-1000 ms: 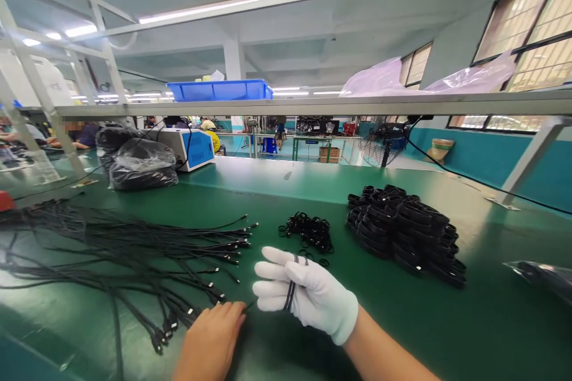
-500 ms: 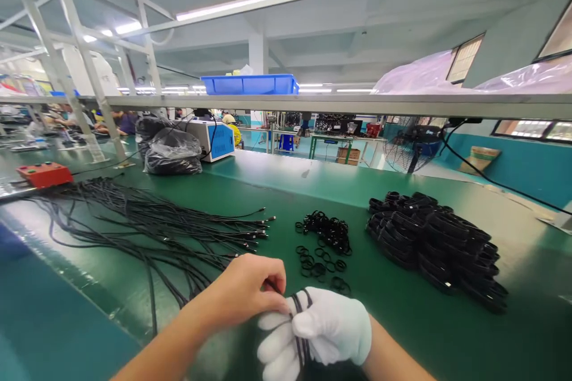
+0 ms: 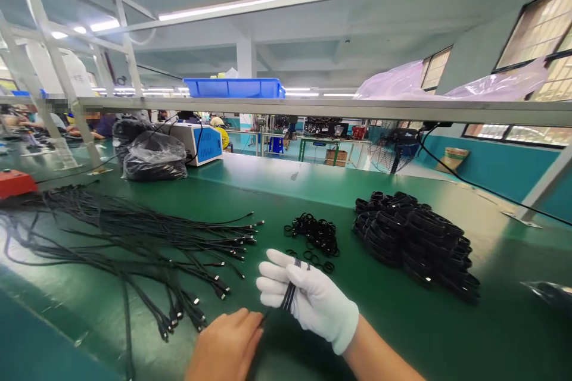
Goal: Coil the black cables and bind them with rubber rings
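Loops of a black cable [image 3: 289, 296] run across the palm and fingers of my right hand [image 3: 319, 306], which wears a white glove. Its thumb presses the loops down while the other fingers stretch out to the left. Lower and to the left, my bare left hand [image 3: 227, 342] is closed on a dark strand of the cable, partly hidden by the fingers. Beyond the glove lie small black rings [image 3: 315, 233], some heaped and some loose. Many straight black cables [image 3: 179, 232] with plug ends spread over the left of the green table [image 3: 250, 190].
A big pile of coiled black cables [image 3: 415, 244] sits on the right. Farther back are a plastic-bagged bundle [image 3: 154, 158], a blue-and-white machine [image 3: 205, 144] and a fan [image 3: 395, 149]. A shelf [image 3: 313, 107] crosses above, bearing a blue tray [image 3: 235, 88]. People work at far left.
My left hand has moved down and left, away from the glove. My right hand has risen, with cable loops still across it. The camera view has turned slightly right.
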Demonstrator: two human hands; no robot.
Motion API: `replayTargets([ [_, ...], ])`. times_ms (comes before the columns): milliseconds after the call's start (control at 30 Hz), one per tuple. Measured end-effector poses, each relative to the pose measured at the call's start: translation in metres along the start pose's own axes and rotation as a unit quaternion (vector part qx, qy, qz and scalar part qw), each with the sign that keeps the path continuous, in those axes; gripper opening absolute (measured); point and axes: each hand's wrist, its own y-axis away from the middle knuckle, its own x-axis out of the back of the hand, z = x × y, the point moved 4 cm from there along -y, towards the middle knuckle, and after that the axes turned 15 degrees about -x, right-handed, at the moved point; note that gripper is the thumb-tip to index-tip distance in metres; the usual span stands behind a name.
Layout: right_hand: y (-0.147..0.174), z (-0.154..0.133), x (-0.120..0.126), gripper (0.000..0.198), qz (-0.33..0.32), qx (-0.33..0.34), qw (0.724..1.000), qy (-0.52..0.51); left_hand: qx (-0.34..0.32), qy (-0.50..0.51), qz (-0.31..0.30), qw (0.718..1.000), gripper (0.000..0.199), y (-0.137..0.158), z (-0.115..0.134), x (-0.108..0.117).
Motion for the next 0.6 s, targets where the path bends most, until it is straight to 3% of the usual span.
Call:
replayTargets([
  [133, -0.001, 0.010, 0.012, 0.058, 0.144, -0.013, 0.988, 0.056, -0.022, -0.097, -0.033, 0.995, 0.024, -0.011, 0.030, 0.010],
  [200, 0.001, 0.016, 0.013, 0.056, 0.173, -0.049, 0.978, 0.105, -0.035, -0.090, -0.046, 0.994, 0.018, -0.019, 0.036, 0.022],
  [267, 0.003, 0.023, 0.008, 0.048, 0.136, -0.103, 0.971, 0.166, -0.053, -0.053, -0.070, 0.995, 0.009, -0.026, 0.033, 0.037],
  [400, 0.010, 0.040, -0.002, 0.043, -0.031, -0.204, 0.961, 0.182, -0.022, 0.138, -0.083, 0.987, 0.002, -0.031, 0.010, 0.064],
  [500, 0.012, 0.055, -0.001, 0.048, -0.080, -0.257, 0.953, 0.137, 0.047, 0.359, -0.062, 0.930, 0.009, -0.032, -0.006, 0.060],
  [600, 0.009, 0.065, -0.004, 0.043, -0.118, -0.276, 0.950, 0.083, 0.090, 0.429, -0.033, 0.898, 0.010, -0.032, -0.013, 0.040],
])
